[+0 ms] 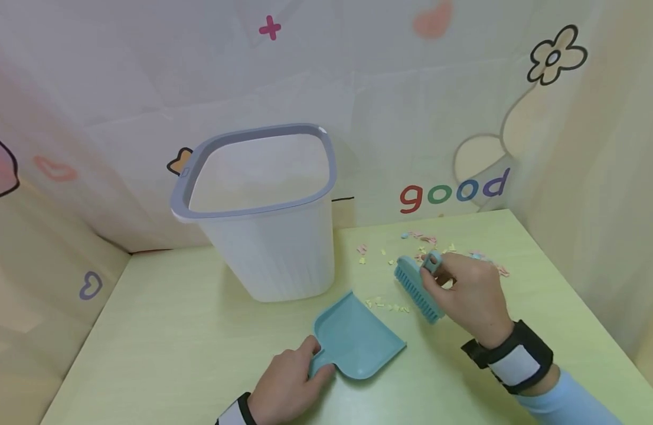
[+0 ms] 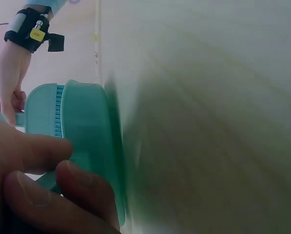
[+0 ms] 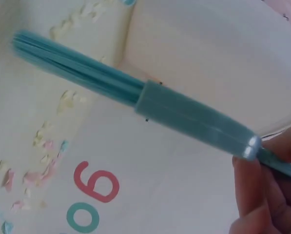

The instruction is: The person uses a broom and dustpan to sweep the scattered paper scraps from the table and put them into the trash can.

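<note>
My left hand (image 1: 288, 381) grips the short handle of a blue-green dustpan (image 1: 355, 339), which rests on the table with its straight edge facing the scraps. In my right hand (image 1: 475, 292) is a small matching brush (image 1: 417, 289), pinched by its handle, bristles toward the dustpan. The right wrist view shows this brush (image 3: 196, 119) edge-on, its bristles (image 3: 77, 68) pointing away from the fingers. Yellow paper scraps (image 1: 387, 306) lie between brush and dustpan. More pink, yellow and blue scraps (image 1: 424, 239) are scattered behind the brush.
A white bin (image 1: 273, 254) with a grey-blue rim stands behind the dustpan, left of the scraps. The pale table (image 1: 162, 330) ends at a printed cloth backdrop (image 1: 379, 118). More cloth hangs at both sides.
</note>
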{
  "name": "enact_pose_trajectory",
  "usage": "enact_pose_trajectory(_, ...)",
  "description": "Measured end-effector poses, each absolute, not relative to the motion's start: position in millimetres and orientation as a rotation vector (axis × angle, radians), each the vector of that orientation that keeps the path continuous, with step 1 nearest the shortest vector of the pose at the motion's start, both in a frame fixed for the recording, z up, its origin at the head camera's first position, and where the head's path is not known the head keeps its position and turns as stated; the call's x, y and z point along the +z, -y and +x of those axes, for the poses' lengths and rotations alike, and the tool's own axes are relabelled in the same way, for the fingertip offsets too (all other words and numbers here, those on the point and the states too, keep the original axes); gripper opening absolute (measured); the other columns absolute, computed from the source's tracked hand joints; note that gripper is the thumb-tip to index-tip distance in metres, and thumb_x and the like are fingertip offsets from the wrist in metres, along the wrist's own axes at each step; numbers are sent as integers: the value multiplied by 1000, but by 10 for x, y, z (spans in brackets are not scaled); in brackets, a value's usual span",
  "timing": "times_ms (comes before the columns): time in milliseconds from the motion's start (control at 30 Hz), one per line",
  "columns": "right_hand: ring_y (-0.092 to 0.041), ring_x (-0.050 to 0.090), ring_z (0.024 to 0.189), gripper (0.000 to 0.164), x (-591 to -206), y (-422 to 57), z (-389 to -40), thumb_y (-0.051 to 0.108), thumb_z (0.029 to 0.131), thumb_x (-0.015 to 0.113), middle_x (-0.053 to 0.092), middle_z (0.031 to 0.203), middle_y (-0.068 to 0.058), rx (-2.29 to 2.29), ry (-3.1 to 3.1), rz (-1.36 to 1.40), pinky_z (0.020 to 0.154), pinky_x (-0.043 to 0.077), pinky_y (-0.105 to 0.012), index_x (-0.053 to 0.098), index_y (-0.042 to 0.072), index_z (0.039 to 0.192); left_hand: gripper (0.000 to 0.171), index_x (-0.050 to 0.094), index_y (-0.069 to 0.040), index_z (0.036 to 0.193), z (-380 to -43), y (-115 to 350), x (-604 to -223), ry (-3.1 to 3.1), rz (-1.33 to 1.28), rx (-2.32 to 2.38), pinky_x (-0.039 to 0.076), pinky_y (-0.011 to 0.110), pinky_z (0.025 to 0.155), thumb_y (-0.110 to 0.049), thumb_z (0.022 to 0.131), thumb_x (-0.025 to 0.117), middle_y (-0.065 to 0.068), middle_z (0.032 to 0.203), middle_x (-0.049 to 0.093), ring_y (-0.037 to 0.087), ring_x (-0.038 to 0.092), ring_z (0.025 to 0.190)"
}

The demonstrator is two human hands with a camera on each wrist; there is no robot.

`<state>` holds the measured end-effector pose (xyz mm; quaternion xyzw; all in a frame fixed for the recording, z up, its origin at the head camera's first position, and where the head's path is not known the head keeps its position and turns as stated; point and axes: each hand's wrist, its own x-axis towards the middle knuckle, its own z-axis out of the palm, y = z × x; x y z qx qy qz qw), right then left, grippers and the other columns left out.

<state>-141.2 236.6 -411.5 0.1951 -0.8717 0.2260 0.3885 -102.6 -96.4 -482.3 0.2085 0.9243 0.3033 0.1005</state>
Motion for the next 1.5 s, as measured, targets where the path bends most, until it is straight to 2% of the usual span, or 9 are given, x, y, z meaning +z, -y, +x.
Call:
enact_pose_trajectory(133, -12, 65, 57, 17, -4209, -2306, -1409, 2, 73, 86, 70, 70, -3, 502, 2243, 502, 52, 53, -28, 72, 5, 81, 27, 53, -16, 104, -1023, 954, -4845, -2748, 633, 862, 34, 24, 50, -42, 101, 60, -8, 60, 40, 6, 43, 53)
enact_pose_trajectory(333, -7, 55, 57, 24, -4323, -2139, -1372, 3, 72, 89, 63, 70, 2, 498, 2258, 593, 52, 43, -19, 79, 5, 94, 26, 53, -18, 101, -1031, 943, -4870, -2751, 648, 891, 32, 24, 49, -42, 101, 61, -10, 59, 36, 5, 41, 53)
enact_pose_trajectory(533, -5, 46, 64, 35, -4394, -1968, -1280, 4, 71, 89, 60, 75, 3, 497, 2253, 709, 55, 41, -20, 81, 9, 104, 24, 55, -20, 98, -1039, 938, -4869, -2786, 630, 873, 29, 24, 48, -42, 99, 64, -11, 58, 33, 4, 38, 51)
enact_pose_trajectory(833, -2, 56, 64, 21, -4195, -2052, -1251, 2, 77, 86, 74, 81, 6, 905, 2234, 713, 59, 43, -16, 77, 16, 91, 23, 65, -22, 99, -1063, 917, -4814, -2900, 628, 799, 26, 25, 46, -44, 95, 68, -13, 56, 30, 4, 38, 49)
enact_pose_trajectory(1000, -5, 55, 61, 22, -4102, -2254, -1351, -2, 74, 87, 80, 90, -6, 911, 2146, 581, 58, 41, -20, 78, 10, 89, 24, 70, -24, 102, -1049, 907, -4809, -2969, 648, 762, 28, 25, 47, -45, 93, 71, -15, 55, 31, 3, 38, 51)
enact_pose_trajectory(1133, -13, 61, 62, 28, -4107, -2400, -1459, -1, 71, 89, 77, 82, -5, 762, 2135, 533, 56, 44, -21, 80, 5, 97, 24, 72, -24, 105, -1041, 913, -4815, -3007, 651, 753, 30, 25, 47, -45, 92, 72, -16, 53, 35, 2, 40, 51)
enact_pose_trajectory(1233, -18, 61, 64, 34, -4168, -2483, -1540, 0, 71, 89, 72, 76, -4, 604, 2172, 551, 58, 47, -29, 81, 6, 103, 25, 74, -24, 108, -1048, 924, -4821, -3004, 637, 766, 31, 24, 47, -44, 91, 73, -16, 52, 38, 1, 41, 51)
enact_pose_trajectory(1367, -21, 59, 66, 34, -4285, -2530, -1630, 0, 71, 89, 71, 77, -6, 424, 2218, 618, 63, 47, -40, 81, 6, 103, 26, 75, -24, 110, -1063, 938, -4826, -2990, 632, 785, 31, 24, 47, -43, 91, 74, -16, 51, 39, 0, 41, 50)
enact_pose_trajectory(1500, -23, 62, 69, 33, -4373, -2504, -1660, 2, 70, 91, 75, 81, -6, 367, 2265, 668, 66, 51, -41, 82, 6, 102, 25, 74, -24, 108, -1078, 953, -4824, -2965, 635, 809, 30, 24, 46, -42, 92, 74, -17, 51, 39, -1, 40, 49)
